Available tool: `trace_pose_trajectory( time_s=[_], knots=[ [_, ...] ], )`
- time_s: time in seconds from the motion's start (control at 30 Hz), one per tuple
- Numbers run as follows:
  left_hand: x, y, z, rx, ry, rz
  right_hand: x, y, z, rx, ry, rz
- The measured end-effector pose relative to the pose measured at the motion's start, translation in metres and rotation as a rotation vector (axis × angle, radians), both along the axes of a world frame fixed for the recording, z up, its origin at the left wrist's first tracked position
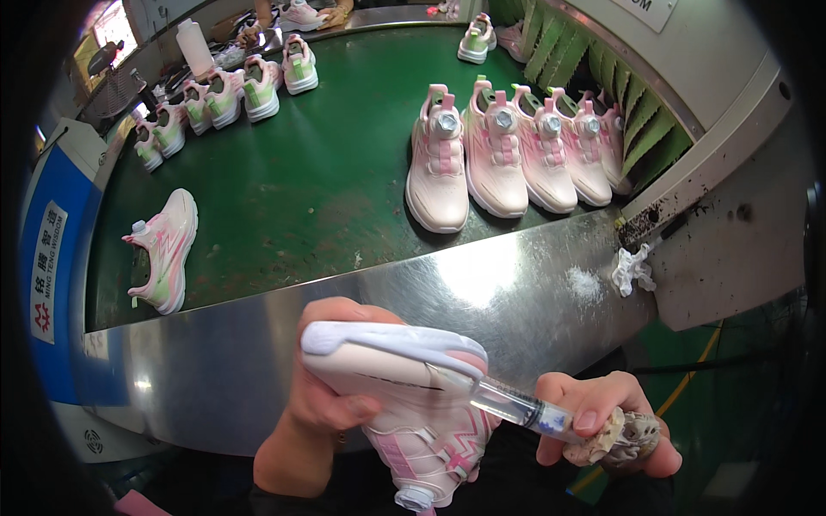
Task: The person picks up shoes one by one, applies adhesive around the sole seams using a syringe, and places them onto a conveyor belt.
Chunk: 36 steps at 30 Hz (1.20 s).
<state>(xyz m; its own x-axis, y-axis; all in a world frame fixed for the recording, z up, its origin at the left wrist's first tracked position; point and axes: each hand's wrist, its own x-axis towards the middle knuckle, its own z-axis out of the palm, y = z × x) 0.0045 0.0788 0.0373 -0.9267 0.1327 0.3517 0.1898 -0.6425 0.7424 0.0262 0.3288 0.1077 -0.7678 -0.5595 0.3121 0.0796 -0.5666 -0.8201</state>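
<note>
Tilted on its side, a white and pink sneaker (422, 404) is gripped at the toe end by my left hand (320, 391), with its pale sole edge turned upward and its round lacing dial low in the view. Between the fingers of my right hand (607, 397) is a clear syringe (519, 408), its front end against the seam where the sole meets the upper. The tip itself is too small to make out. A crumpled, dirty rag (635, 439) is bunched in the same right hand, behind the syringe.
A green conveyor belt (344, 163) carries a row of sneakers (437, 176) at right, more sneakers (225, 101) at far left, and a single shoe (168, 249) nearer. Its steel edge (379, 288) holds crumpled white tissue (632, 271). Another person's hand (335, 15) shows at the back.
</note>
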Motion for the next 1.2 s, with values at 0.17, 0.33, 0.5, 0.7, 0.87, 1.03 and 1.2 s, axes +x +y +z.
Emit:
trace_pose_trajectory(
  time_s=[0.17,0.33,0.5,0.7,0.87,1.03,1.2],
  knots=[
    [-0.003,-0.005,-0.002,0.000,-0.162,0.080,0.002,0.007,-0.017,-0.022,-0.018,-0.027],
    [-0.002,0.008,0.006,0.044,-0.372,0.024,0.002,0.014,-0.041,-0.051,-0.058,0.012],
    [-0.011,-0.003,-0.005,0.001,-0.354,-0.121,0.010,0.017,-0.052,-0.055,-0.111,-0.015],
    [-0.012,-0.007,-0.019,0.107,-0.387,-0.068,0.017,0.022,-0.065,-0.046,-0.132,-0.022],
    [-0.012,-0.036,-0.044,0.103,-0.430,0.016,0.023,0.029,-0.069,0.020,-0.123,-0.033],
    [-0.010,-0.046,-0.051,0.047,-0.437,0.137,0.030,0.036,-0.070,0.087,-0.034,-0.050],
    [-0.016,-0.061,-0.059,-0.094,-0.400,0.351,0.041,0.044,-0.074,0.108,0.001,-0.043]
  ],
)
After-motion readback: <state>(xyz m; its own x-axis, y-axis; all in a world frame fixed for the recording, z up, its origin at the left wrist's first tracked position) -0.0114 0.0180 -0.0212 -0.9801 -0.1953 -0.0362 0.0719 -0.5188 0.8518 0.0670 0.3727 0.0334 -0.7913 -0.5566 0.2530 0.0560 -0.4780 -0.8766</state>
